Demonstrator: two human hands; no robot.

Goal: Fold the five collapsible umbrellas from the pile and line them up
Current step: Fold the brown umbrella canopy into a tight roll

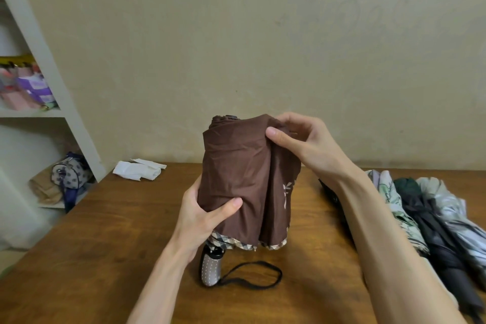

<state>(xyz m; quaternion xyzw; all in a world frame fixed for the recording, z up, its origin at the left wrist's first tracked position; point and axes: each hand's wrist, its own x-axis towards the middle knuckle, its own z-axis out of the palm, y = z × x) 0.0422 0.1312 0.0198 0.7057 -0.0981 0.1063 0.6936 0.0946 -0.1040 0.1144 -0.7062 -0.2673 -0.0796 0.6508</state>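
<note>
A brown collapsible umbrella (244, 181) with a checked hem stands upright on the wooden table (118, 231), its dotted grey handle (211, 269) and black wrist strap (252, 275) resting on the wood. My left hand (202, 216) grips the lower left of its canopy. My right hand (297, 139) pinches a fold of fabric near the top right. Behind my right forearm, a pile of unfolded umbrellas (434, 221) lies at the table's right: a pale floral one, a dark one and a grey-white one, with a black one partly hidden.
A crumpled white cloth or sleeve (139, 169) lies at the table's far left edge by the wall. White shelves (47, 87) stand at left with boxes and a patterned bag (69, 173) on the lower shelf.
</note>
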